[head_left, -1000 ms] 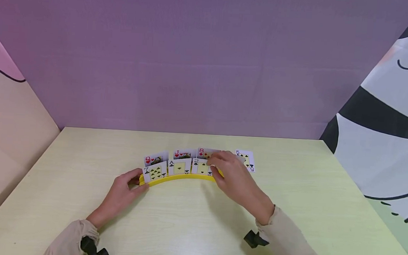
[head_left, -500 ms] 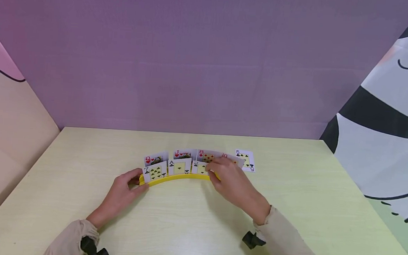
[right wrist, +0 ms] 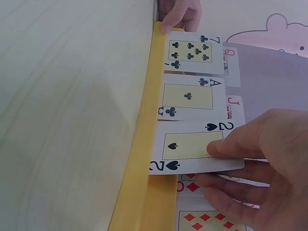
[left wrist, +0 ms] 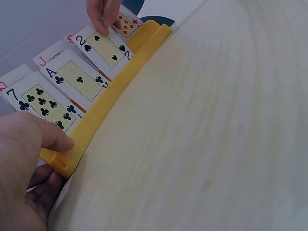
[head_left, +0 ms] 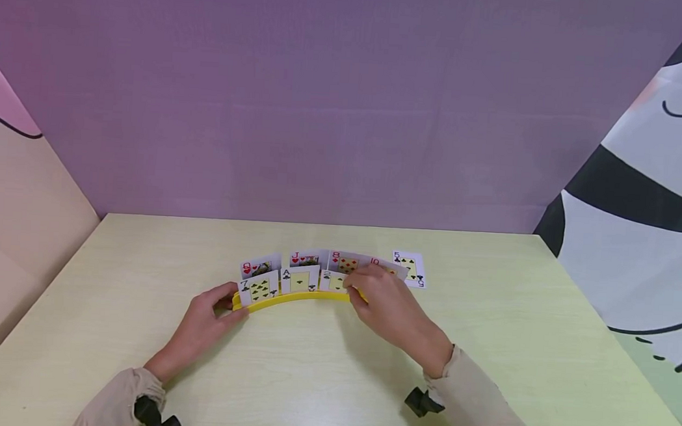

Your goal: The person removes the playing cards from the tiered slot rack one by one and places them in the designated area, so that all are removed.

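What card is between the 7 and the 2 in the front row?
In the right wrist view, the ace of clubs sits between the seven of clubs and the two of spades.

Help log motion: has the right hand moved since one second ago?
Yes: in the head view, the right hand shifted slightly downward, away from the table's back edge.

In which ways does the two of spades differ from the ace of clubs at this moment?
The two of spades shows two spades in its middle panel; the ace of clubs shows a single club. The right hand pinches the two of spades, while no hand touches the ace of clubs. Both are white cards with black symbols and a pale yellow panel.
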`<state>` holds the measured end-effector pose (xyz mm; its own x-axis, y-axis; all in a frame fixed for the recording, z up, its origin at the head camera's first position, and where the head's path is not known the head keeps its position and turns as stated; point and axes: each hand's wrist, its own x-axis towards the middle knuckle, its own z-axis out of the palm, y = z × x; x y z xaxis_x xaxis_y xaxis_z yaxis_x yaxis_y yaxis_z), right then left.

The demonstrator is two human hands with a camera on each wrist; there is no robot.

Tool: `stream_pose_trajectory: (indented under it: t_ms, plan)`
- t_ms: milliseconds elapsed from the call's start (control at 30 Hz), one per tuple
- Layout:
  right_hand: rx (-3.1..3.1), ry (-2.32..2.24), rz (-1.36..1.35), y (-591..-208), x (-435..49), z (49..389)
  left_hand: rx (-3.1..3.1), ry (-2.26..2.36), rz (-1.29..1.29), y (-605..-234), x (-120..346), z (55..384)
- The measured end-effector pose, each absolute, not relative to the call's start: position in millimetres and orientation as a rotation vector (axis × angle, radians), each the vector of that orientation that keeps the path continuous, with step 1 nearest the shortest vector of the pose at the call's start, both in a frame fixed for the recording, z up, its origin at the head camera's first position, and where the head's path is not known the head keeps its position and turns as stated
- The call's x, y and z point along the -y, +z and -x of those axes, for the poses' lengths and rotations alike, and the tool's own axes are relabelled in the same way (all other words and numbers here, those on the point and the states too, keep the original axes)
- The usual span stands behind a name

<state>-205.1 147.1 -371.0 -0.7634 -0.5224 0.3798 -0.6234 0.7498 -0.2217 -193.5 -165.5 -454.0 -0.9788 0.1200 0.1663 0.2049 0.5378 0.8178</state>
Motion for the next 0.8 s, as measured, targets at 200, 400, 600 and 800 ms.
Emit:
stream_pose_trajectory:
  t_ms: [200,400,600,800]
  plan:
    - [2.655,0.477,-0.894,-368,-145,202,2.668,-1.428,0.294,-455,166,194]
    - [2.605,0.471,-0.931,-366,-146,202,2.680,-1.426,0.279,-455,166,194]
    - [2.561,0.481,-0.954,-361,-148,201,2.681,-1.431,0.278,-454,165,193]
    - [2.532,0.490,-0.950,-353,-149,197,2.680,-1.427,0.279,-455,166,194]
